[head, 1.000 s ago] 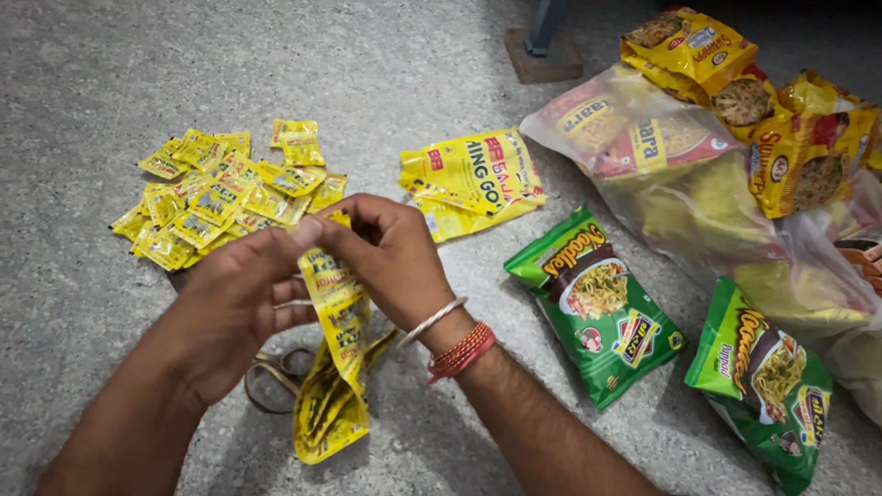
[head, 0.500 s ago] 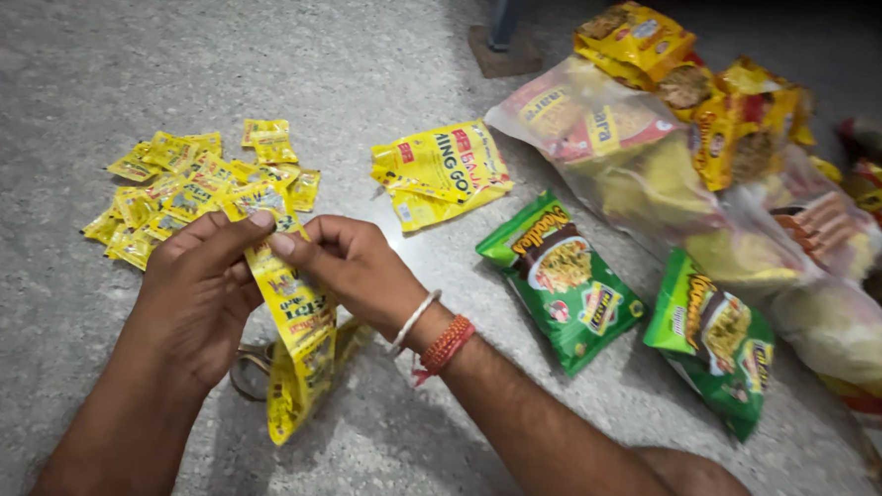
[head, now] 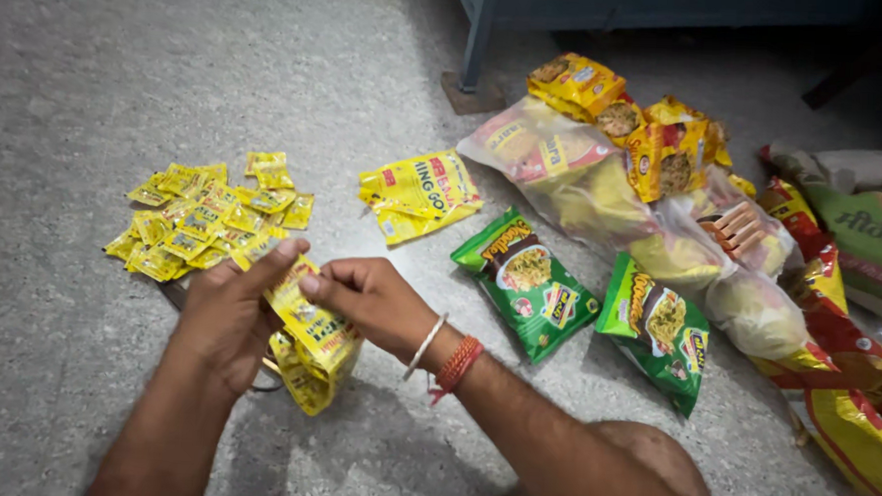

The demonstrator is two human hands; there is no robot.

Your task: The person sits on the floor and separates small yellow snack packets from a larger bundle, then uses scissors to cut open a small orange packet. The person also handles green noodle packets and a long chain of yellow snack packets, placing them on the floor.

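Observation:
A strip of small yellow sachets (head: 313, 347) hangs folded between both hands above the grey floor. My left hand (head: 225, 313) pinches its upper end with the thumb pointing up. My right hand (head: 365, 296), with a white and a red band on the wrist, grips the same strip just to the right. A pile of several loose yellow sachets (head: 204, 218) lies on the floor right behind my left hand. Part of a pair of scissors (head: 267, 374) shows under the strip, mostly hidden.
A larger yellow packet (head: 419, 192) lies beyond my right hand. Two green snack bags (head: 524, 281) (head: 660, 332) lie to the right. Clear plastic bags of packets (head: 602, 196) and more yellow packs (head: 668, 149) fill the right side. A blue metal leg (head: 475, 41) stands behind.
Both hands with the strip have drifted slightly left and down in view as the camera shifted. The grip on the strip is unchanged.

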